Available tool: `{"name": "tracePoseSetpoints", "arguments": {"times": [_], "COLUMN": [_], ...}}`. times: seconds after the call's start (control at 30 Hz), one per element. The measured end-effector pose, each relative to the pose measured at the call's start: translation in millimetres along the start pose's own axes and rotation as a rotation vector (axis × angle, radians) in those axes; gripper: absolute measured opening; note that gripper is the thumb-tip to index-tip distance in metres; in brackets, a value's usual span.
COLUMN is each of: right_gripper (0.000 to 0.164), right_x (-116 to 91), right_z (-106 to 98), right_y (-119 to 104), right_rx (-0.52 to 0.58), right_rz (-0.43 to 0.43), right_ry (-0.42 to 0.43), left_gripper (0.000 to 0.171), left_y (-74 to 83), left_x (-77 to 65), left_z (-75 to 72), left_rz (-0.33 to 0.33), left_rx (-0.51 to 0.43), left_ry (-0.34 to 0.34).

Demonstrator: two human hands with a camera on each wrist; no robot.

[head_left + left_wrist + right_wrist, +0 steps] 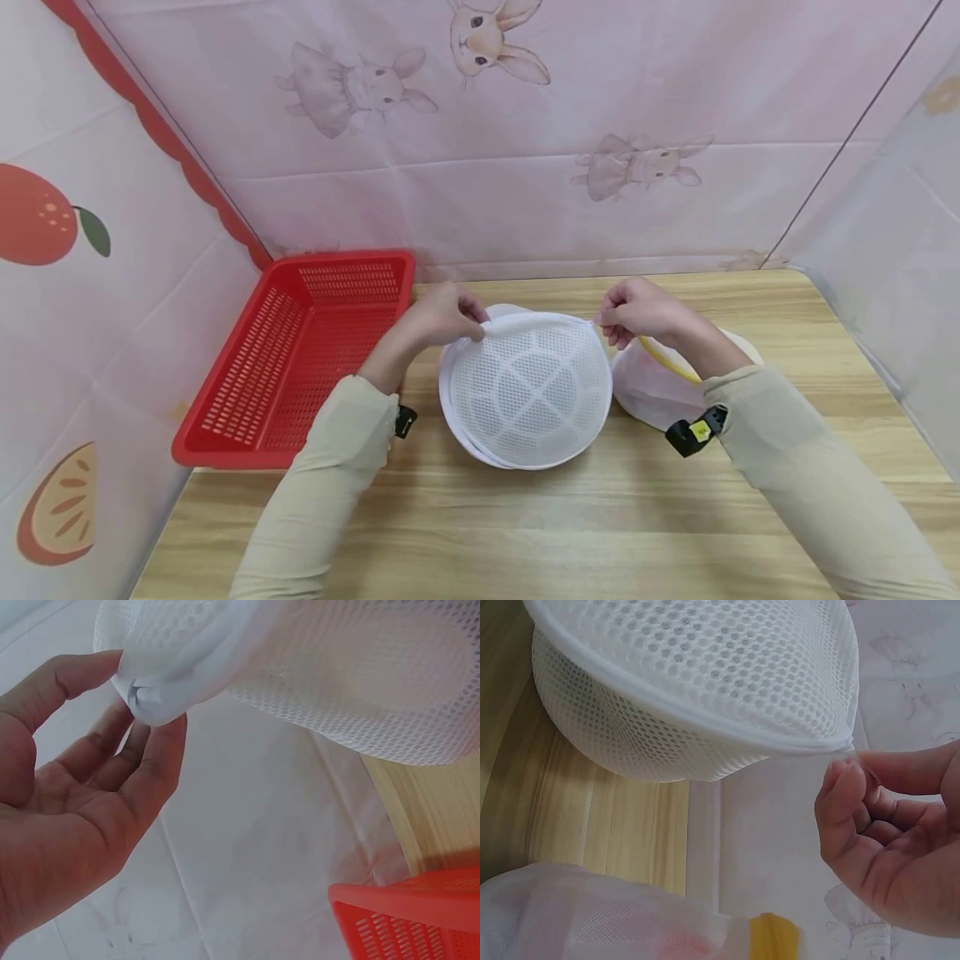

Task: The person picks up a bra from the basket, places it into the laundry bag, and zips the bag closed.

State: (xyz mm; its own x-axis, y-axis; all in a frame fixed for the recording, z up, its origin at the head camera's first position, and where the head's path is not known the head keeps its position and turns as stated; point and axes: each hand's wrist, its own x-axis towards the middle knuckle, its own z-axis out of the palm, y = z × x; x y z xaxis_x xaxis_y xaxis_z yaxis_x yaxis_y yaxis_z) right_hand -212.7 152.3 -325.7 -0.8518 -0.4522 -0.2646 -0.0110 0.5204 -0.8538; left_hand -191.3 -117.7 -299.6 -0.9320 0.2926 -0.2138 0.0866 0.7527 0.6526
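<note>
A round white mesh laundry bag (534, 387) with a smooth white rim is held tilted above the table between both hands. My left hand (448, 315) grips its upper left edge; in the left wrist view, the thumb and fingertips pinch a folded white band (169, 694). At the upper right of the rim, my right hand (637, 310) pinches a small end of the edging, with the other fingers curled in. The right wrist view shows the bag's mesh side (735, 667) bulging, with the rim running to that pinched end.
A red slotted plastic basket (225, 459) stands on the left of the wooden table (480, 533). To the right, partly under my right forearm, lies a pale mesh bag (648, 392) with yellow trim (772, 937). A printed cloth wall (510, 200) rises behind the table.
</note>
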Motion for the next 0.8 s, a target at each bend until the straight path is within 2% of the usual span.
{"name": "tracePoseSetpoints", "arguments": {"times": [0.3, 0.4, 0.6, 0.8], "right_gripper": [0.011, 0.011, 0.011, 0.013], "right_x": [-5, -6, -8, -8], "right_z": [-2, -4, -4, -4], "right_y": [-6, -9, -16, -25], "right_rx": [0.017, 0.018, 0.024, 0.012], "right_rz": [-0.047, -0.063, -0.072, -0.098], "right_ry": [0.031, 0.043, 0.046, 0.057], "left_gripper": [0.019, 0.019, 0.018, 0.015], "left_y": [8.0, 11.6, 21.6, 34.9], "left_x": [-1.3, -0.7, 4.5, 12.1], "left_z": [-4.2, -4.5, -0.3, 7.2], "left_rz": [-0.028, -0.016, 0.056, 0.067], "left_rx": [0.014, 0.027, 0.106, 0.126], "left_ry": [-0.058, -0.045, 0.002, 0.01]}}
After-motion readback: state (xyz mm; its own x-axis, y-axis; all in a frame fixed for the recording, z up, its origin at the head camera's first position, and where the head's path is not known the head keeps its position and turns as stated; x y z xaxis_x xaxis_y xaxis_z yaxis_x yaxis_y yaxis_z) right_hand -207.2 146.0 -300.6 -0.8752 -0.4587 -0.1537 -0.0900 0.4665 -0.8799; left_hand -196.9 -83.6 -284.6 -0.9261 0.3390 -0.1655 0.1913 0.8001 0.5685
